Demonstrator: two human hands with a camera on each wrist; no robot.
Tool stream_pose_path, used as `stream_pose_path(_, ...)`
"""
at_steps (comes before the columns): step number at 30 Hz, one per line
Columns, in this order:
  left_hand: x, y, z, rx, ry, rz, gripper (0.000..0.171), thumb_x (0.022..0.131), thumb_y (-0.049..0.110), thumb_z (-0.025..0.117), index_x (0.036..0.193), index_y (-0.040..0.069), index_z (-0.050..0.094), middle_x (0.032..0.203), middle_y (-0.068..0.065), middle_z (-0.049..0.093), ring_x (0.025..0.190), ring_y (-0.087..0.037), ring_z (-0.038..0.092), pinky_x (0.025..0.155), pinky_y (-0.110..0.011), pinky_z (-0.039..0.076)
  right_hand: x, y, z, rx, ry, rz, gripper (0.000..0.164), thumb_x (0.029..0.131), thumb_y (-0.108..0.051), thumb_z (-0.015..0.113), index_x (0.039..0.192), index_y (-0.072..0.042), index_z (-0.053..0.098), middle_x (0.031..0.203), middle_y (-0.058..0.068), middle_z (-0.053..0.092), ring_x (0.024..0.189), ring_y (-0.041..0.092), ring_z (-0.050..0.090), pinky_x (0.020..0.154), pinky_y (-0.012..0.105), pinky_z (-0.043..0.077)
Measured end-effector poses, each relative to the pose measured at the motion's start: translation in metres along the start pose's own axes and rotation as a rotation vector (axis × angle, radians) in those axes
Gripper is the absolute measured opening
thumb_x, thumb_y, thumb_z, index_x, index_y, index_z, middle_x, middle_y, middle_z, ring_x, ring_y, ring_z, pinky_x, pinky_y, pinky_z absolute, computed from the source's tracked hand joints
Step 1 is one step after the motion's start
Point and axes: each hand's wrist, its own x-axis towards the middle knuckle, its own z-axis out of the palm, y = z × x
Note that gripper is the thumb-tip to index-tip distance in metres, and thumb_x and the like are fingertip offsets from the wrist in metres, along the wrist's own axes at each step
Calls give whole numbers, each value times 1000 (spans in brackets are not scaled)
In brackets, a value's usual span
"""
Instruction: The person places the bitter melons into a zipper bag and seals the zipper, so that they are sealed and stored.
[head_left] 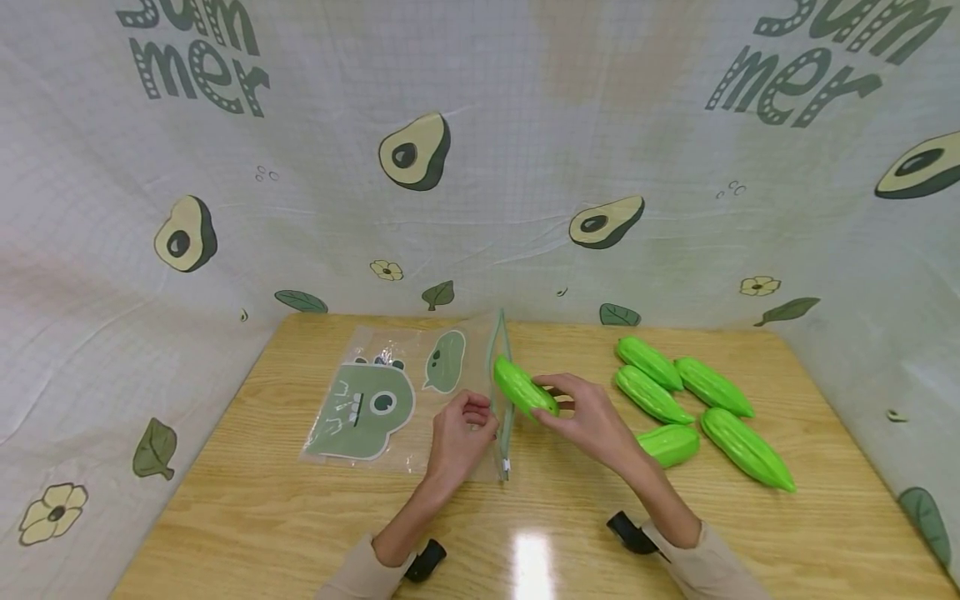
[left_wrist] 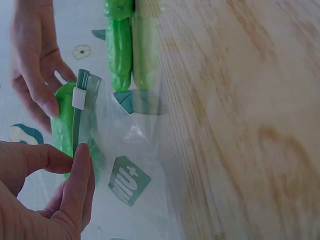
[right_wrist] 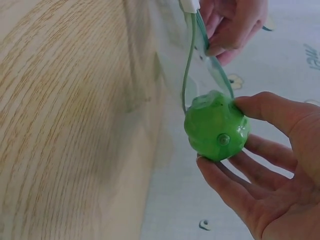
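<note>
A clear slider zip bag (head_left: pixel 427 425) with a green one-eyed monster print lies on the table, its green-edged mouth facing right and parted. My left hand (head_left: pixel 461 433) pinches one edge of that mouth between thumb and fingers; the left wrist view shows the white slider (left_wrist: pixel 79 98) just beyond the fingertips. With thumb and fingers, my right hand (head_left: pixel 592 417) grips a bright green, ridged bitter melon (head_left: pixel 522 387). Its far end is at the bag's opening, and in the right wrist view the melon (right_wrist: pixel 217 127) overlaps the green zip strips (right_wrist: pixel 189 65).
Several more green bitter melons (head_left: pixel 648 395) lie in a loose group on the right of the wooden table (head_left: pixel 240 500). A white cloth (head_left: pixel 510 167) printed with avocados and leaves hangs behind the table and along both sides.
</note>
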Motion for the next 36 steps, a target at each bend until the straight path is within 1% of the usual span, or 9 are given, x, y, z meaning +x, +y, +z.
stream_pose_path(5, -1, 1, 0, 26, 12, 18, 18, 79, -4, 68, 97, -1, 68, 83, -7, 69, 72, -14, 69, 67, -22, 57, 2, 3, 2, -1, -10, -1, 43, 89, -5, 79, 129, 3, 66, 126, 21, 67, 104, 35, 69, 87, 45, 61)
stream_pose_path(12, -2, 1, 1, 18, 16, 28, 18, 79, -6, 68, 97, -3, 68, 84, -8, 70, 74, -16, 69, 67, -21, 56, 6, 6, 4, -27, -16, 8, 42, 89, -6, 79, 128, 2, 67, 126, 20, 68, 104, 34, 70, 85, 39, 61)
stream_pose_path(17, -3, 2, 1, 29, 26, 40, 16, 80, -5, 70, 96, -2, 69, 85, -8, 71, 75, -17, 70, 68, -22, 57, 8, 9, 5, -20, -18, 8, 42, 89, -6, 79, 128, 3, 66, 126, 21, 67, 103, 36, 69, 85, 41, 61)
stream_pose_path(21, -3, 2, 1, 42, 30, 30, 14, 82, -3, 70, 95, -1, 70, 86, -8, 72, 76, -18, 71, 69, -23, 56, 10, 9, 6, -10, -32, 18, 43, 90, -7, 78, 129, 3, 66, 129, 21, 66, 105, 37, 69, 86, 41, 61)
stream_pose_path(29, -3, 2, 1, 27, 39, 54, 13, 82, -6, 70, 93, -1, 71, 85, -9, 73, 76, -20, 72, 69, -23, 58, 15, 13, 9, -13, -53, 27, 42, 91, -8, 77, 130, 3, 65, 129, 22, 66, 106, 38, 68, 86, 42, 61)
stream_pose_path(36, -3, 4, -1, 19, 29, 34, 14, 84, -5, 69, 96, 1, 72, 87, -10, 74, 77, -19, 72, 68, -23, 59, 22, 13, 10, -7, -64, 53, 41, 91, -7, 77, 129, 3, 66, 128, 22, 67, 107, 37, 68, 85, 41, 61)
